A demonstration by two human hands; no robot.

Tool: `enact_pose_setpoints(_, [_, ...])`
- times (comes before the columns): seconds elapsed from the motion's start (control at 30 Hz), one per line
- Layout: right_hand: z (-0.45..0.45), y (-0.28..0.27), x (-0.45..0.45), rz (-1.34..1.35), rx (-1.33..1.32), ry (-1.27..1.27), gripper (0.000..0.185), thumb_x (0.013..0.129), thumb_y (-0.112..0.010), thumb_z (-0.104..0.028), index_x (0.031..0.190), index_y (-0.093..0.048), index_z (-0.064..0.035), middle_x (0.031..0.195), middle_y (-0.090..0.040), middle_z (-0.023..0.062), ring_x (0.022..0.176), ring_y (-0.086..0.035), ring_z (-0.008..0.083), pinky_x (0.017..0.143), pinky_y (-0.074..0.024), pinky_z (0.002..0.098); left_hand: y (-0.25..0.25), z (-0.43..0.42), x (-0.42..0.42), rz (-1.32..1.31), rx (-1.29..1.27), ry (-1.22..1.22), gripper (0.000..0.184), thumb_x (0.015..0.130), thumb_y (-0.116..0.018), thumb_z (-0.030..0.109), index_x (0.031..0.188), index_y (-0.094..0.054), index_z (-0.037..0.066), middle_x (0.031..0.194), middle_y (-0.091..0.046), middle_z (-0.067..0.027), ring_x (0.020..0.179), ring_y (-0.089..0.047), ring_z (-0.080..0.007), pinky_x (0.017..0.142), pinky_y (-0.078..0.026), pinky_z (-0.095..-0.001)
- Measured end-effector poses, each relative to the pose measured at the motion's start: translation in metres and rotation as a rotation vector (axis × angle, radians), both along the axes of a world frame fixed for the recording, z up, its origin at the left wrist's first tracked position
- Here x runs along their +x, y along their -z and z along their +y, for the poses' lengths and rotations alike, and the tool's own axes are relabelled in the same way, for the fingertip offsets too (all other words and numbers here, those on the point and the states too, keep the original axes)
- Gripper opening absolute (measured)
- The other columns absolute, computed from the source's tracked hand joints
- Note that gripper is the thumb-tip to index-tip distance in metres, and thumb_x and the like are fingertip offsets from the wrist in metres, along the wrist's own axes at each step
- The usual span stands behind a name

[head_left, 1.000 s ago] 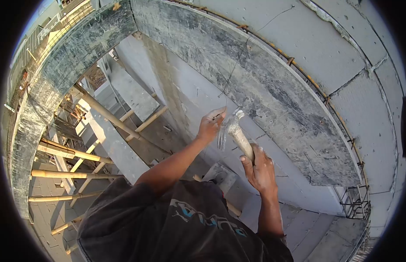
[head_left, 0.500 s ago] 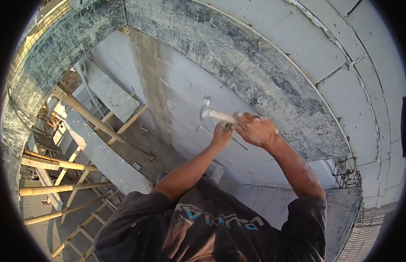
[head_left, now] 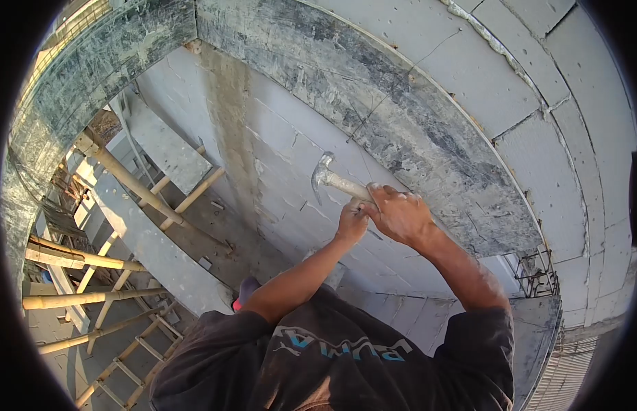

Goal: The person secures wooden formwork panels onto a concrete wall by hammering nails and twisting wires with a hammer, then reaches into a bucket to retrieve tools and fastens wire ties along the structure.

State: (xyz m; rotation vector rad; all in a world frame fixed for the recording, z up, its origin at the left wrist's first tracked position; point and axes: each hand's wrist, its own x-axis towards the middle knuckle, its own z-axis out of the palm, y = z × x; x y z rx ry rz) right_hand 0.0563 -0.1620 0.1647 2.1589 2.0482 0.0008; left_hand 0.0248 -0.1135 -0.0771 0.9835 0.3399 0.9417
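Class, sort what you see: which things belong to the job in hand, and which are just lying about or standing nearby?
Part of the job:
hammer, gripped in the right hand
left hand, curled close to the right; any contents unclear
probably the stained panel beyond the hands

Just nearby:
bamboo poles
long grey board
ladder-like frame

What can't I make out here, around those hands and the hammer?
All in the head view:
- Whether the left hand grips anything: its curled fingers and the right hand cover it.
- The hammer's handle end: hidden by the right hand.
- Where the wire ends: too thin to follow.
- The shirt's lower part: cut off by the bottom edge.
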Motion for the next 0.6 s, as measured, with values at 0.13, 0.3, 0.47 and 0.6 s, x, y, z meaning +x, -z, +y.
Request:
enact_pose_setpoints(0.13, [-0.02,-0.028,-0.03,0.084,0.062,-0.131,0.05,0.096,-0.058,-0.042,0.128,-0.055,-0.0043,0.098,-0.068,0.0191,0.081,-0.07,0.0389,0.067,-0.0576,0.0469,-0.063,0.011,-0.019,-0.182,0.195,-0.084,0.037,0.097,-0.064,0.022,0.127,-0.063,0.001,0.1,-0.064,-0.0046,0.092,-0.061,-0.0142,0.084,-0.049,-0.0285])
enact_pose_setpoints(0.3, [-0.047,-0.067,-0.026,0.385,0.394,0.024,0.043,0.095,-0.066,-0.034,0.117,-0.059,0.0025,0.084,-0.067,0.0205,0.073,-0.07,0.0373,0.063,-0.0545,0.0439,-0.172,0.087,-0.044,0.044,0.428,-0.175,0.034,0.094,-0.066,0.021,0.119,-0.066,-0.002,0.085,-0.059,-0.0003,0.081,-0.059,-0.0145,0.075,-0.05,-0.0279])
enact_pose_setpoints(0.47, [-0.077,-0.07,-0.022,0.585,0.496,0.202,0.048,0.096,-0.064,-0.037,0.119,-0.059,0.0047,0.075,-0.063,0.0155,0.063,-0.065,0.0255,0.059,-0.0494,0.0366,-0.163,0.191,-0.059,-0.157,-0.309,-0.161,0.037,0.093,-0.07,0.031,0.118,-0.067,0.004,0.073,-0.043,0.0072,0.057,-0.032,-0.0039,0.051,-0.026,-0.0211])
enact_pose_setpoints(0.6, [-0.094,-0.056,-0.018,0.649,0.488,0.337,0.046,0.097,-0.064,-0.036,0.118,-0.06,0.0048,0.072,-0.061,0.0133,0.061,-0.06,0.021,0.058,-0.0467,0.0347,-0.057,0.225,-0.055,0.19,-0.726,-0.144,0.025,0.093,-0.07,0.032,0.11,-0.067,0.013,0.074,-0.043,0.0092,0.051,-0.032,-0.0037,0.046,-0.024,-0.0218])
